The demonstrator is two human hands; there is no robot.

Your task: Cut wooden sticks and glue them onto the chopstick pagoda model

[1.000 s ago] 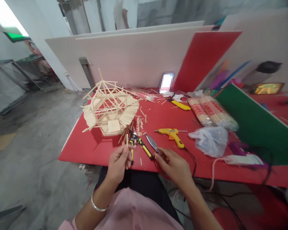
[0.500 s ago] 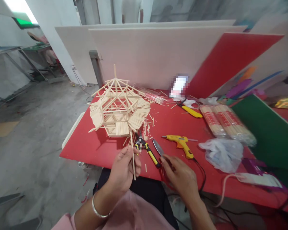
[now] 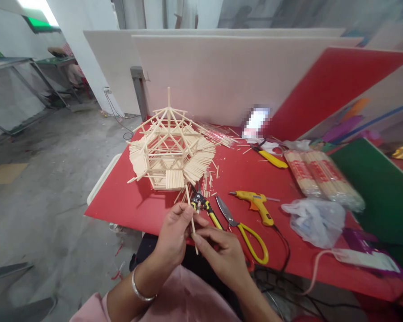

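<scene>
right hand (image 3: 223,252) had come off the yellow-handled scissors (image 3: 234,222), leaving them on the red tabletop (image 3: 117,203), and pinched the thin stick (image 3: 188,196) below left hand's (image 3: 174,230) pinch, near the stick model (image 3: 175,178).

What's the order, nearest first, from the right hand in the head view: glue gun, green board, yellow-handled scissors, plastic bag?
From the right hand:
1. Yellow-handled scissors: just to its right.
2. Glue gun: right of the scissors.
3. Plastic bag: right of the glue gun.
4. Green board: far right side.
</scene>
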